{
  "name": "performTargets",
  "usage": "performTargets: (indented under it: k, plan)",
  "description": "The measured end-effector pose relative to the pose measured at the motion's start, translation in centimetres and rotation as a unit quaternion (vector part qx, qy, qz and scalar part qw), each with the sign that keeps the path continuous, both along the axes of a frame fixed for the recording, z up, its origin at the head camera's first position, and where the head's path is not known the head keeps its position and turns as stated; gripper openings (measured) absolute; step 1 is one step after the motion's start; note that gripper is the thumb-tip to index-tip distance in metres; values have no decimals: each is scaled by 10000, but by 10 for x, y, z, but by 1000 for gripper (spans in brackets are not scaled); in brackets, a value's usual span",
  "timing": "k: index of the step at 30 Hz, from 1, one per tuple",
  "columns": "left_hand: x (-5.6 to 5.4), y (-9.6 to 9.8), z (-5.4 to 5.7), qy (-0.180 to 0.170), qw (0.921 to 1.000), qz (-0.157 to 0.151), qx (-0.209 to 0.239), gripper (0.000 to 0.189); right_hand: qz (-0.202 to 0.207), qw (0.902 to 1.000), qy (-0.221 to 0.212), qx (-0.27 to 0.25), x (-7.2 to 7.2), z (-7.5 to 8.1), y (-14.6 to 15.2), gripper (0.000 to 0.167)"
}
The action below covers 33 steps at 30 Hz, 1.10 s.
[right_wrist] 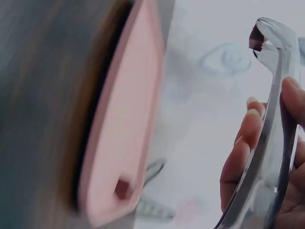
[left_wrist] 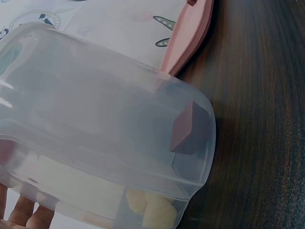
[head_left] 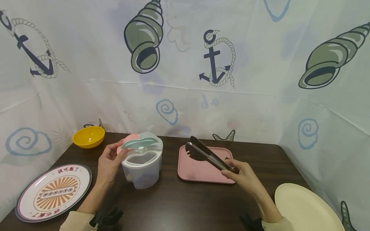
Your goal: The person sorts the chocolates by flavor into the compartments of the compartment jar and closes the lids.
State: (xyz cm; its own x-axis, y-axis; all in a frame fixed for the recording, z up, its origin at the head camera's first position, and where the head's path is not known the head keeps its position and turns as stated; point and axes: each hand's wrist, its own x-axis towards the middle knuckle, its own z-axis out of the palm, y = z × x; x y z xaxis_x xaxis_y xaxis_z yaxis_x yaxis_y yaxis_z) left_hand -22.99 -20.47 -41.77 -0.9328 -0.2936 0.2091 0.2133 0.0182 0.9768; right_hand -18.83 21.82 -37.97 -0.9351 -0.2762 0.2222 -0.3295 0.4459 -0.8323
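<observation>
My left hand (head_left: 109, 162) holds the rim of a clear plastic container (head_left: 145, 178) whose lid has pink and mint-green flaps. One lid opening is uncovered, and the mint flap (head_left: 141, 143) stands raised. Inside lie a dark brownish block (left_wrist: 189, 129) and, in another compartment, pale yellow pieces (left_wrist: 159, 210). In my right hand (head_left: 241, 175) I grip metal tongs (head_left: 212, 158), pointing left above the pink tray (head_left: 185, 171). Between the tong tips sits a small dark red-brown piece (right_wrist: 256, 38). Another dark block (right_wrist: 123, 189) rests on the tray near one end.
A yellow bowl (head_left: 89, 137) stands at the table's back left corner. Nearer on the left lies a white patterned plate (head_left: 56, 192). At the front right is a cream plate (head_left: 306, 208). A printed cloth (head_left: 185, 64) hangs behind the dark table (head_left: 173, 208).
</observation>
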Motion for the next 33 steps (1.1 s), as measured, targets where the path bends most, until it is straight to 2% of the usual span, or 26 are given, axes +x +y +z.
performTargets:
  k: [5, 8, 11, 16, 27, 33]
  plan:
    - [-1, 0, -1, 27, 10000, 34, -34, 41, 835, 9958, -61, -371, -8, 8, -40, 29]
    - [-2, -1, -2, 53, 10000, 25, -15, 40, 1189, 9918, 1, -476, -12, 10, -65, 28]
    - [-2, -1, -2, 127, 9999, 18, 7, 39, 1390, 9889, 258, -452, -17, 11, -88, 27]
    - [-1, -1, -2, 238, 9997, -8, 27, 40, 1344, 9884, 684, -169, -23, 10, -115, 28]
    - [-1, 0, -4, 504, 9983, -127, 247, 34, 1158, 9905, 732, 137, -24, 7, -130, 34]
    - [0, 0, -1, 252, 9997, 27, -44, 39, 1216, 9902, 681, 102, -25, 7, -133, 36]
